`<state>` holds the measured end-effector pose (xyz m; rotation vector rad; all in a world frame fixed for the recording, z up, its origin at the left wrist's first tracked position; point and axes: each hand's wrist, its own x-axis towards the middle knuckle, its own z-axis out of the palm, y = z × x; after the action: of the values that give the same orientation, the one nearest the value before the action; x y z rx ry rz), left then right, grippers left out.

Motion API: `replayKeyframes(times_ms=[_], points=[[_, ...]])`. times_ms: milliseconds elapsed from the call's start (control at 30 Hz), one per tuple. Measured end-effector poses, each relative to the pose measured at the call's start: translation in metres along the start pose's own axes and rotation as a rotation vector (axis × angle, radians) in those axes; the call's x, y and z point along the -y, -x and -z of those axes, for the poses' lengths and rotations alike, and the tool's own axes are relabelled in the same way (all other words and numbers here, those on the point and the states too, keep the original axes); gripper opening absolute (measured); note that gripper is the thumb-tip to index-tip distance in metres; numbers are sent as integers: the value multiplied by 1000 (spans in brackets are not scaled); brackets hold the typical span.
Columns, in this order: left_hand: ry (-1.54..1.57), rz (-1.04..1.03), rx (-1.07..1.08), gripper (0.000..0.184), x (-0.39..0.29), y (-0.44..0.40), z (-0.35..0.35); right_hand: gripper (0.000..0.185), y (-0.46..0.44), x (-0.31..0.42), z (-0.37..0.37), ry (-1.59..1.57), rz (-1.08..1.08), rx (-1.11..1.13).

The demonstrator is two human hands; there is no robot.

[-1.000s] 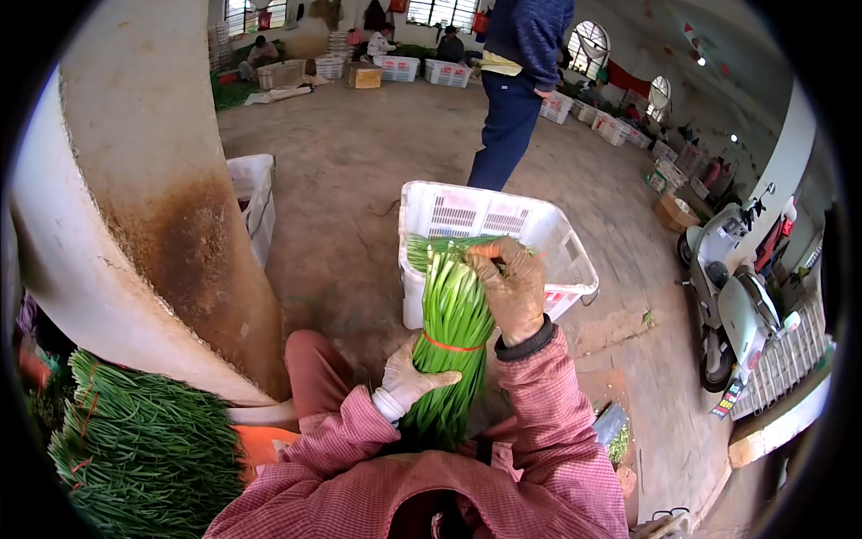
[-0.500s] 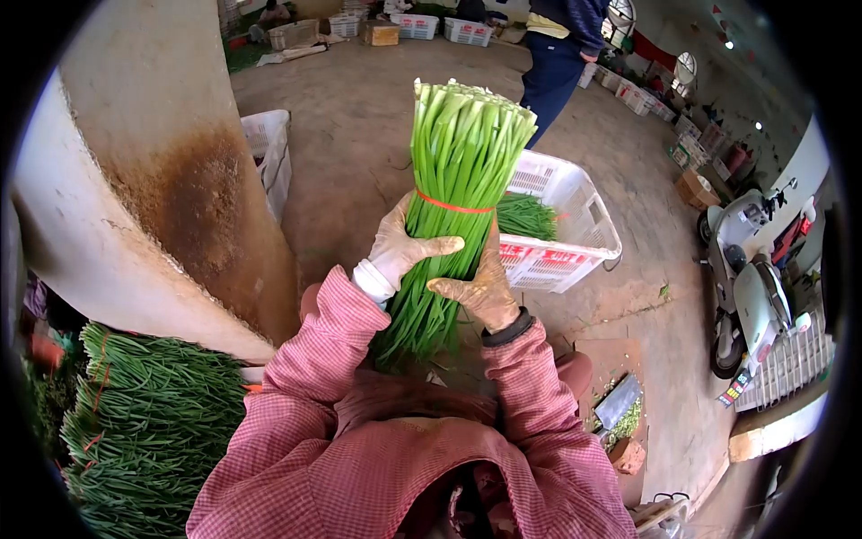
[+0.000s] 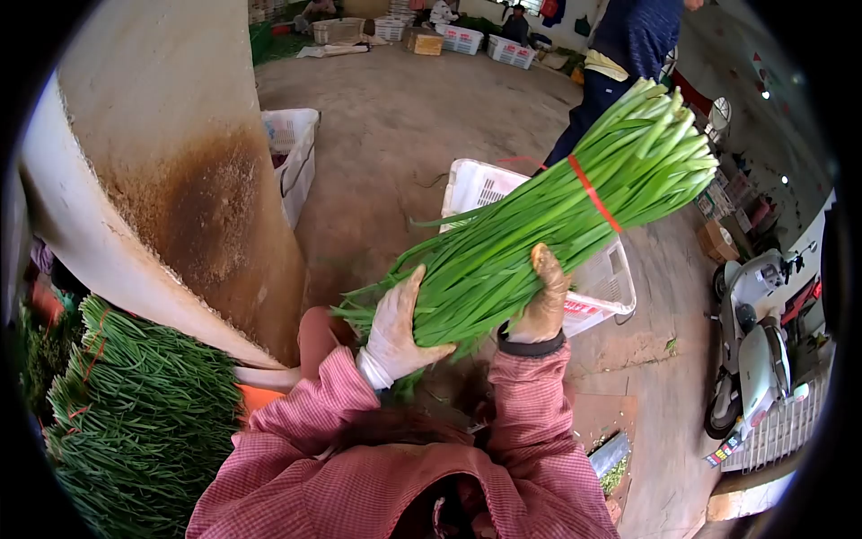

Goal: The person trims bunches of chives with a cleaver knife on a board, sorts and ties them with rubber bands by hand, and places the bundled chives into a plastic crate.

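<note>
A thick bundle of long green stalks [image 3: 512, 251], bound by a red band near its pale cut ends, lies slanted between my gloved hands, cut ends up to the right. My left hand [image 3: 398, 331] grips the leafy lower end, its thumb up along the leaves. My right hand [image 3: 542, 301] holds the bundle from below around the middle, thumb raised over the near side. Behind the bundle stands a white plastic crate [image 3: 603, 280], partly covered by it. At the lower left is a pile of banded green bundles [image 3: 148, 422].
A stained pillar [image 3: 211, 207] rises at left, with another white crate [image 3: 302, 166] beside it. A person [image 3: 620, 54] stands beyond the near crate. A blade [image 3: 609, 454] lies on a board at lower right. A scooter [image 3: 759, 368] is parked at right.
The bundle has tipped from upright to a slant, its cut ends swinging right. My left hand has shifted to the leafy end, and my right hand has moved right. The view has turned.
</note>
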<state>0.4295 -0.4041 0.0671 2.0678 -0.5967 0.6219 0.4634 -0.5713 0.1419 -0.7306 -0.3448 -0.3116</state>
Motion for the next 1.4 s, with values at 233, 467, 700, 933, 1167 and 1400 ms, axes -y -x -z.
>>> replayKeyframes(times_ms=[233,467,700,933,1167,1400], points=[[84,350,1063,51,122,50,-31,40,-115,115,29,563,441,-115],[659,779,-215,38,185,-91,-98,65,-219,180,98,1483,553,130],[402,1015,-43,69,201,-114,-220,80,-234,68,225,2004,221,647],[447,897,-147,59,217,-99,-236,89,-188,-133,386,2059,-641,992],[448,945,-73,63,209,-103,-226,93,-173,-223,483,2043,-665,777],[330,885,115,74,213,-93,-222,96,-176,-240,497,2167,-587,819]])
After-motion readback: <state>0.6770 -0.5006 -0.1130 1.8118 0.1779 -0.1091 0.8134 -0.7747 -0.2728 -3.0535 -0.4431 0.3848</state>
